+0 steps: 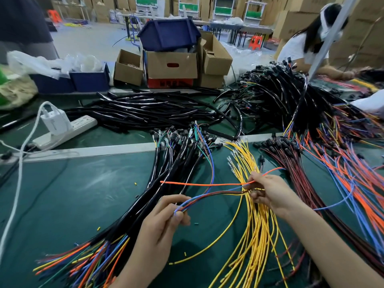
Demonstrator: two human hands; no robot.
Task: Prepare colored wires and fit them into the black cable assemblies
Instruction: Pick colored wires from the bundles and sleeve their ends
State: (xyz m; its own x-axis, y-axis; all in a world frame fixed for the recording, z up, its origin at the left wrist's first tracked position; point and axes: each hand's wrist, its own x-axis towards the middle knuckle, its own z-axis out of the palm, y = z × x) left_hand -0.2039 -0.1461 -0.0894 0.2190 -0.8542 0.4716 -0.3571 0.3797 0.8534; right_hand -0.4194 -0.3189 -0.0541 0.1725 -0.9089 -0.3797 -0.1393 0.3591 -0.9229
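We hold a blue and a dark red wire (207, 195) stretched between our hands. The left hand (164, 221) pinches their ends between thumb and fingers. The right hand (268, 192) grips them together with an orange wire (203, 184), whose free end juts leftward above the black cable assemblies (166, 183). Those fan across the green table (72, 194). A sheaf of yellow wires (255, 225) lies under the right hand, and a white power strip (66, 132) sits far left.
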